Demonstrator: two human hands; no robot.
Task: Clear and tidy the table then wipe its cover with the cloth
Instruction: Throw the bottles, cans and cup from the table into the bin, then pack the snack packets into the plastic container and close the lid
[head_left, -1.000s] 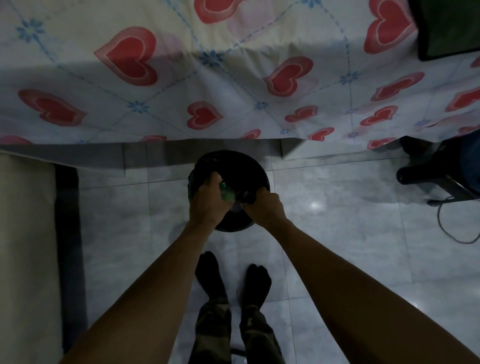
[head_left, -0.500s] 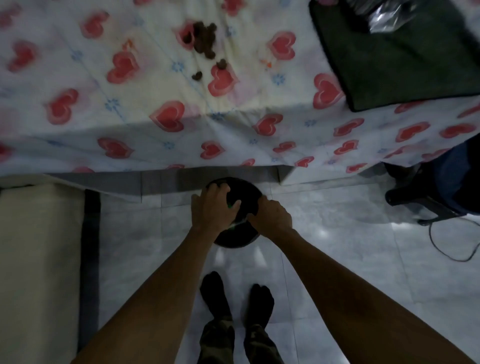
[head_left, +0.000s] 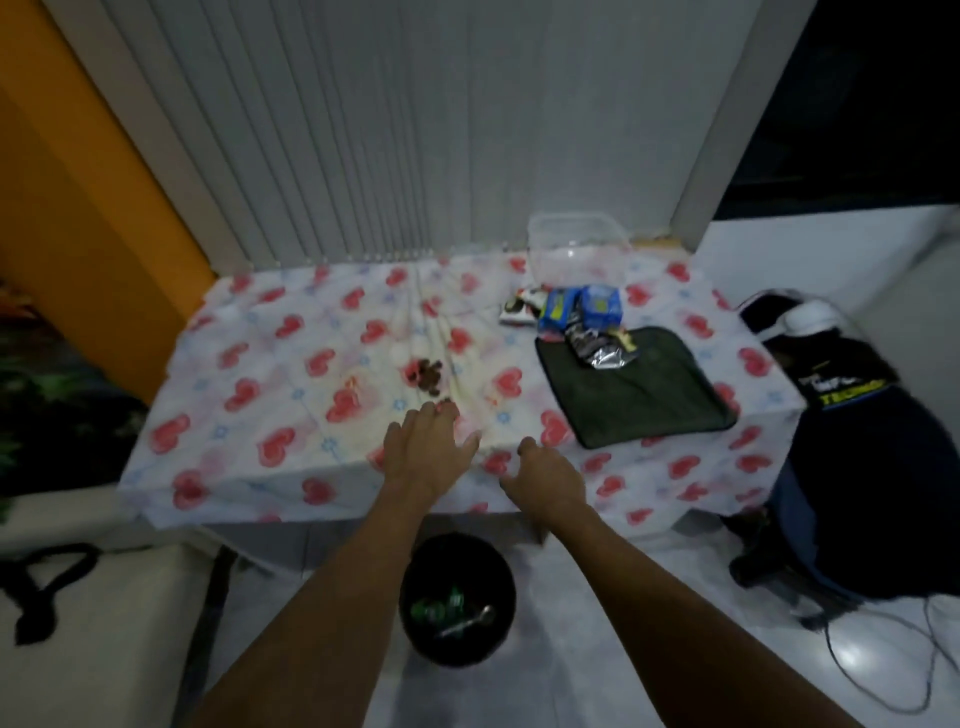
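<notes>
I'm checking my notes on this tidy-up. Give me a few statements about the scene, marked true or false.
1. The dark green square cloth lies on the heart-patterned table cover. True.
2. A crumpled silvery wrapper lies on the cloth. True.
3. The round black bin stands on the table. False: it stands on the floor below the front edge.
4. The left hand grips the cloth. False: it is open near the brown crumbs, holding nothing.
</notes>
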